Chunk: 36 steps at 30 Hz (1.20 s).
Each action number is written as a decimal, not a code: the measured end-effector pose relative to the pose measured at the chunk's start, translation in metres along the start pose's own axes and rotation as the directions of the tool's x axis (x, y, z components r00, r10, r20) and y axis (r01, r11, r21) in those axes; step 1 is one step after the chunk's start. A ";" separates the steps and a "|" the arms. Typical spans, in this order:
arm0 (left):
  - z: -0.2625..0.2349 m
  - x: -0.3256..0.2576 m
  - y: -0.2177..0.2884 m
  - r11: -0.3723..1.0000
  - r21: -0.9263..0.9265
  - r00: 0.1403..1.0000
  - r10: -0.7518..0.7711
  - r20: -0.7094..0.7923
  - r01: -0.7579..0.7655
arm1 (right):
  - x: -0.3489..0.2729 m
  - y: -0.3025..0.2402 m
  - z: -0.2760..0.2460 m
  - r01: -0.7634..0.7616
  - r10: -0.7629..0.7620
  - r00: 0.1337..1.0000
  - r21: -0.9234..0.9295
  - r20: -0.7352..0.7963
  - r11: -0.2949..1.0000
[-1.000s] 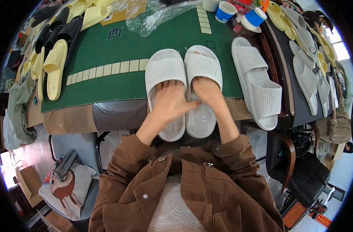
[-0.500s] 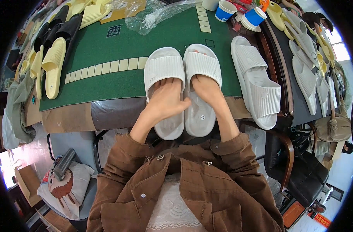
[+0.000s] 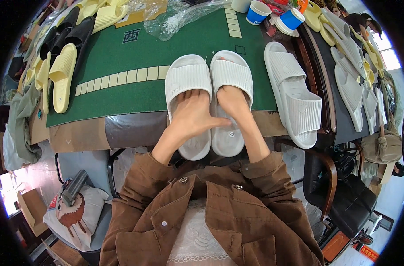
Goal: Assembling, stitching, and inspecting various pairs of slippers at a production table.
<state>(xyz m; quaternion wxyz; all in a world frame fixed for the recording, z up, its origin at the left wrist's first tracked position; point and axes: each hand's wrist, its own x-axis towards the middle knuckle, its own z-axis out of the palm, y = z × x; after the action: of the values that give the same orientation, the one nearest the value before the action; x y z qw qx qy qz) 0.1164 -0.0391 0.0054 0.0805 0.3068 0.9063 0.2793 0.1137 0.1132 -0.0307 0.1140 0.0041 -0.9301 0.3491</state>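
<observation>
left hand (image 3: 191, 114) and right hand (image 3: 232, 102) are tucked under straps (image 3: 231, 73) of white ribbed slide sandals (image 3: 188, 79), on the edge of green mat (image 3: 122, 99); clenched or not, i cannot tell. sandals seem light, bendable: hold by straps.

Two hands, two slippers at the centre.
One left hand (image 3: 191, 113), one right hand (image 3: 234, 103) and two moulded white slippers with ribbed straps (image 3: 188, 80); two more overlapping white ribbed slippers (image 3: 304, 116) right of centre. At upper left, two pale-yellow ribbed slippers (image 3: 63, 75) at the near edge, the crowd behind too overlapped to count. Two blue-and-white paper cups (image 3: 258, 13) at top, one green felt-like mat (image 3: 122, 102), one grey chair (image 3: 82, 162) lower left, one black chair (image 3: 352, 199) lower right.
</observation>
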 end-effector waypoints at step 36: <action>0.004 0.001 0.010 0.993 0.069 0.995 -0.095 -0.006 0.095 | -0.016 -0.026 -0.025 -0.226 0.193 0.967 0.216 0.163 0.950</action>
<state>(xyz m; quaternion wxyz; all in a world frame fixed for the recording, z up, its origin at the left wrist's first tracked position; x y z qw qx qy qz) 0.1217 -0.0300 0.0071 0.0815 0.2656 0.9291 0.2439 0.1369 0.1089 0.0007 0.0093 -0.0570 -0.8835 0.4648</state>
